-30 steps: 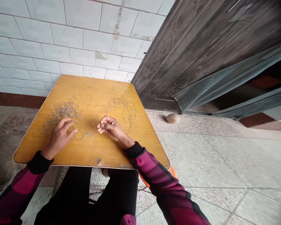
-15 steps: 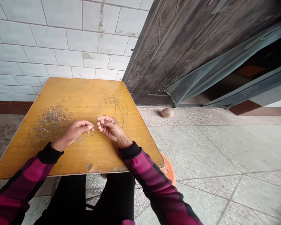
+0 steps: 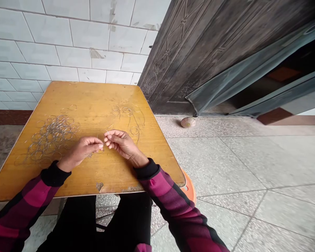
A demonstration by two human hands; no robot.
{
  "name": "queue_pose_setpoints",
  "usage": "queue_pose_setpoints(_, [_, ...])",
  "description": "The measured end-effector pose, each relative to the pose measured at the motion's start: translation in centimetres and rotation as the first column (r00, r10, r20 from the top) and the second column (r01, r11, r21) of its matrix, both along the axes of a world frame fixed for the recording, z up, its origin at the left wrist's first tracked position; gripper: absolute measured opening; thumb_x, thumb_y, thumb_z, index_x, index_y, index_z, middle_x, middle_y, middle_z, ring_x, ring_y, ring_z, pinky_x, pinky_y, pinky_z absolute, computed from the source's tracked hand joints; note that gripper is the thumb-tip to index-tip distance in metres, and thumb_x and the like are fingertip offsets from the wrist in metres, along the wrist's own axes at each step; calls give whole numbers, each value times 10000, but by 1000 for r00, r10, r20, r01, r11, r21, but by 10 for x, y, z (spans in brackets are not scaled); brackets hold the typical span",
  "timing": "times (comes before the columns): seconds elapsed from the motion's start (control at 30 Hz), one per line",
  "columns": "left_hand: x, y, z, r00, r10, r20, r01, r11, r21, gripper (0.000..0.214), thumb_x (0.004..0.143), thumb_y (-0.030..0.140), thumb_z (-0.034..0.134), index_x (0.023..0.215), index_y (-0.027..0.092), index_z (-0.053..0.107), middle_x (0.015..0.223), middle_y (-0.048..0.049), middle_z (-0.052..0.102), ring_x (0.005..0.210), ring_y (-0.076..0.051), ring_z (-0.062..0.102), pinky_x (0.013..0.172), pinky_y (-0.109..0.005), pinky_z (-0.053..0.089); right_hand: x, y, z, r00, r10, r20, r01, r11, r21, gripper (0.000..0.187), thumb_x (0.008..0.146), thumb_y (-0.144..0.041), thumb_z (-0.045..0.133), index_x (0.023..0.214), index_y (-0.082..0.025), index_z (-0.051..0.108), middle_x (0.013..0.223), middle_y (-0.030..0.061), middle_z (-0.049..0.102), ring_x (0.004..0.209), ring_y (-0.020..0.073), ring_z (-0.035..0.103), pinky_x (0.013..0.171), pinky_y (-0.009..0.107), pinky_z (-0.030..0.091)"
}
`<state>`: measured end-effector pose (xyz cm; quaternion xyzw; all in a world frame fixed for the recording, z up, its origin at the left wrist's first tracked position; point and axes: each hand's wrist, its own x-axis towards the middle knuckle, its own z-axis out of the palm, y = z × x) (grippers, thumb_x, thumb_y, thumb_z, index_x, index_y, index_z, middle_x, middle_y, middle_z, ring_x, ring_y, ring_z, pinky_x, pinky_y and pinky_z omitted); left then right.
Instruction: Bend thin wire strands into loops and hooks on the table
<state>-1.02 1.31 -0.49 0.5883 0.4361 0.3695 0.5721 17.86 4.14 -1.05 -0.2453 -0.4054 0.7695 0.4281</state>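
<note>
Wire rings (image 3: 52,136) lie heaped on the left of my yellow wooden desk (image 3: 99,94), with a looser tangle of wire (image 3: 128,113) toward the right. My left hand (image 3: 81,150) and right hand (image 3: 120,144) meet at the fingertips, together pinching a thin wire (image 3: 105,132). Too hard a pull could kink it; a slip of my wrist could snag the heap and scatter the rings.

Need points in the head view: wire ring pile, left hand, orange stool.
Wire ring pile (image 3: 52,137): head view, middle of the pile.
Left hand (image 3: 82,149): head view, back of the hand.
Orange stool (image 3: 189,189): head view, visible rim beyond the table's near corner.
</note>
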Motion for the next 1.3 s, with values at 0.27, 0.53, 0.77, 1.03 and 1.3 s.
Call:
queue_pose_setpoints(0.27, [-1, -1, 1, 936, -1, 353, 55, 988, -144, 364, 766, 502, 690, 795, 140, 710, 757, -45, 651, 684, -122, 546, 644, -253, 411, -1, 1, -4, 998, -54, 20, 54, 998, 18, 214, 711, -273, 813, 881, -172, 733, 784, 4, 733, 655, 60, 667, 591, 147, 542])
queue_pose_setpoints(0.53, [4, -2, -3, 916, 61, 397, 91, 931, -353, 281, 666, 353, 809, 761, 123, 678, 739, -23, 619, 572, -71, 497, 512, -196, 381, -4, 1, -8, 991, -96, 88, 94, 995, 28, 243, 640, -316, 850, 828, -198, 748, 806, 5, 743, 641, 69, 640, 536, 158, 479])
queue_pose_setpoints(0.77, [5, -3, -5, 937, 33, 347, 95, 934, -346, 228, 688, 316, 772, 725, 118, 664, 697, 0, 575, 524, -46, 431, 475, -186, 336, -9, -1, -10, 992, -71, 109, 75, 997, -35, 288, 565, -343, 888, 776, -194, 759, 662, -27, 679, 544, 51, 553, 512, 173, 446])
queue_pose_setpoints(1.03, [3, -3, -6, 944, -43, 326, 167, 917, -362, 227, 722, 322, 752, 705, 117, 657, 586, 39, 467, 476, -27, 350, 455, -173, 256, -10, -1, -12, 991, -32, 127, 35, 999, -17, 287, 568, -361, 886, 757, -188, 757, 632, -29, 666, 533, 50, 518, 482, 178, 361])
queue_pose_setpoints(1.3, [7, -6, 0, 928, -149, 342, 289, 867, -406, 238, 670, 300, 774, 628, 122, 623, 580, 33, 451, 454, -22, 294, 424, -188, 184, -12, 0, -17, 984, 115, 139, -113, 993, -17, 258, 610, -360, 856, 760, -182, 745, 560, -45, 624, 478, 47, 478, 437, 178, 295])
